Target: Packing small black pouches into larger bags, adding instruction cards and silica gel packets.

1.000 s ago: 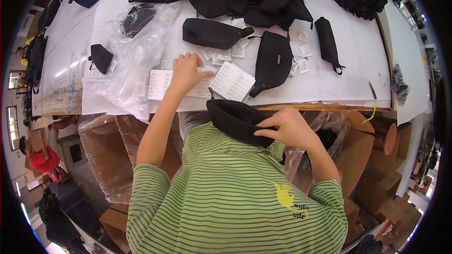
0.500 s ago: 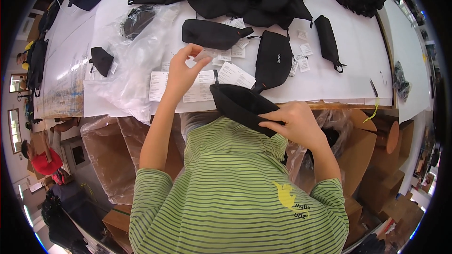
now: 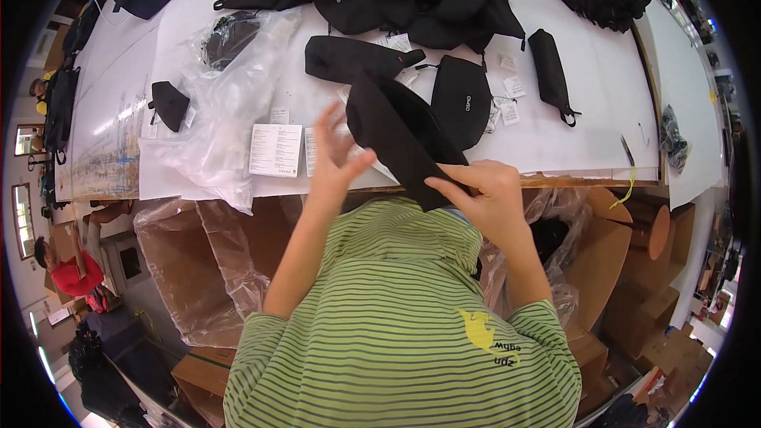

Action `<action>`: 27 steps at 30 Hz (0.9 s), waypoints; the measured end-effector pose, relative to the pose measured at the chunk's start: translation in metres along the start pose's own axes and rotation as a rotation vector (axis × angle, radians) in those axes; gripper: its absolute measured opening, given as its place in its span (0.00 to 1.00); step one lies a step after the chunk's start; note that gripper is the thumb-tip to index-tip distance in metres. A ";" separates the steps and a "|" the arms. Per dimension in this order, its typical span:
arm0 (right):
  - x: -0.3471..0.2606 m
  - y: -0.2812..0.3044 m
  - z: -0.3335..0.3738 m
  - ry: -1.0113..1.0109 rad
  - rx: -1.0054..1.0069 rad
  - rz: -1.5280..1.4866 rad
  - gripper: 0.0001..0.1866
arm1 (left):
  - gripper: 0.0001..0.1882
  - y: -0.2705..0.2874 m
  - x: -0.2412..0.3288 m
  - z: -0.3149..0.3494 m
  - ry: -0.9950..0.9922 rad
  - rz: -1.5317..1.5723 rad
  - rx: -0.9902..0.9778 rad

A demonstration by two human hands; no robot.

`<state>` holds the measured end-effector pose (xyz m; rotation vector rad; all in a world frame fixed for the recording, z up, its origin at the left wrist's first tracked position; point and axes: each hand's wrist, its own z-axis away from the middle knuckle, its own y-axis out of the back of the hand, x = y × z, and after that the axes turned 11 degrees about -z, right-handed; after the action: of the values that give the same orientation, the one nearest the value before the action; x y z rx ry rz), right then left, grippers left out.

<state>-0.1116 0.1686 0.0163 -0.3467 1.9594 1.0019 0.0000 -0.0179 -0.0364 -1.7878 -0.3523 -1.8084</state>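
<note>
the right hand [image 3: 493, 189] pinches one end of a black, boat-shaped fabric pouch [image 3: 386, 136], gaping above the near edge of a broad white-topped table [image 3: 587, 139]; the blurred left hand [image 3: 334, 160] spreads beside it, contact unclear. opening the pouch seems underway; next calls for a steady rim.

The black pouch [image 3: 390, 141], probably fabric, tilts with mouth open.

White lettering on black pouch [image 3: 461, 105], print too fine to read on white card [image 3: 274, 151], dark letters on striped shirt [image 3: 396, 317]
</note>
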 end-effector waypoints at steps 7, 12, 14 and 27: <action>0.001 -0.042 0.007 -0.016 0.254 -0.251 0.08 | 0.31 -0.037 0.008 0.006 0.311 0.370 0.112; 0.002 -0.044 0.017 -0.331 0.390 -0.343 0.10 | 0.24 -0.042 0.015 0.002 0.266 0.336 0.169; 0.012 -0.041 0.013 -0.318 0.342 -0.302 0.11 | 0.25 -0.036 0.011 0.003 0.288 0.306 0.094; 0.029 -0.011 -0.021 -0.210 0.612 -0.679 0.06 | 0.30 -0.048 0.025 0.014 0.367 0.067 -0.183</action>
<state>-0.1340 0.1500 -0.0069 -0.4819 1.6670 -0.0070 -0.0141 0.0234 -0.0010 -1.5159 0.0168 -2.1241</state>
